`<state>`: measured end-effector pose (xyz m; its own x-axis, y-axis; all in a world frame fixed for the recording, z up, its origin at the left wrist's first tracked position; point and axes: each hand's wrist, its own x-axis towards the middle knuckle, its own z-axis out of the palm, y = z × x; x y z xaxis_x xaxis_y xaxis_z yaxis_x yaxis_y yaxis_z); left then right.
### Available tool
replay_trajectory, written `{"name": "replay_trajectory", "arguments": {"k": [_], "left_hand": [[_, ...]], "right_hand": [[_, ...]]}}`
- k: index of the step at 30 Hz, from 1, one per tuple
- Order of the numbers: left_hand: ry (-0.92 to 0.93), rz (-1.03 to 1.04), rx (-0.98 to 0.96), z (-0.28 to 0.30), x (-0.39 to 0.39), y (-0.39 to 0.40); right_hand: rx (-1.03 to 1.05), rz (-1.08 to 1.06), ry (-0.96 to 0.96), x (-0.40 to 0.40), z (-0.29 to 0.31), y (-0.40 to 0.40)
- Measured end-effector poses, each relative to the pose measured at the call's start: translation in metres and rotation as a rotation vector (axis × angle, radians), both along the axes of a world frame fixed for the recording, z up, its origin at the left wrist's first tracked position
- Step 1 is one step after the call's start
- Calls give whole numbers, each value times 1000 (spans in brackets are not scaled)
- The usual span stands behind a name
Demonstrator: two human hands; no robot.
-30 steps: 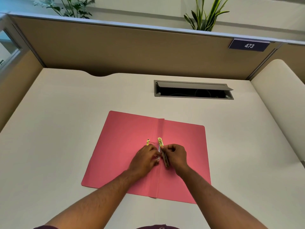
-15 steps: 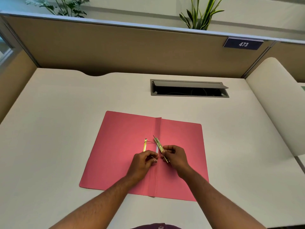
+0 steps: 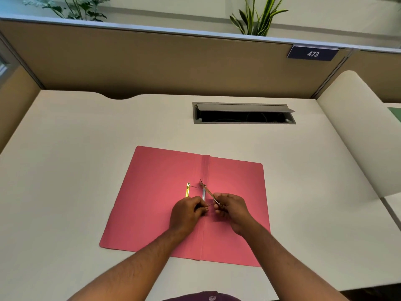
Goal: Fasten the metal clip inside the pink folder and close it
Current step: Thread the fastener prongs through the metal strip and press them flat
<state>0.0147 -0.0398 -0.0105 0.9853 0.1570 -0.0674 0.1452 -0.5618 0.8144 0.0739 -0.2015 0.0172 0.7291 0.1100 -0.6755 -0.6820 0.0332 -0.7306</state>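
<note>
Broadly, largest to smallest:

Tabletop (image 3: 65,170): pale and wide, closed in by tan cubicle panels at the back and sides.

Cable slot (image 3: 243,115): a grey opening with a raised flap, set into the tabletop beyond the folder.

Plants (image 3: 256,18): green leaves show above the back panel, one at the left and one right of centre.

Number plate (image 3: 312,53): dark blue, reads 473, fixed to the upper right of the panel.

Pink folder (image 3: 152,203): lies open and flat on the tabletop, spine fold running towards the person, both covers spread left and right.

Left hand (image 3: 186,213): rests on the folder just left of the spine, fingers curled, thumb and forefinger pinched on something thin; what it is cannot be told.

Right hand (image 3: 233,210): just right of the spine, fingers closed on the near end of the metal bar.

Metal bar (image 3: 207,190): thin and brownish, tilted up, its far end pointing away and leftward over the spine.

Yellow strip (image 3: 188,190): a short brass-coloured piece lying on the left cover, just beyond the left hand.
</note>
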Motion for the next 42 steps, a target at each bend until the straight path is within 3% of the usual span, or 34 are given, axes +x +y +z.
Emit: {"name": "replay_trajectory", "arguments": {"k": [6,15,27,42], "left_hand": [[-24,-53,169,0,6,-10],[6,42,52,0,6,-12],[2,57,65,2,2,-16],[37,34,-256,5,6,3]], "right_hand": [[-7,6,11,0,2,-8],[-12,70,-47,-3,-4,-17],[-15,79,-52,-4,-5,-8],[-205,131,-296,-12,-8,10]]}}
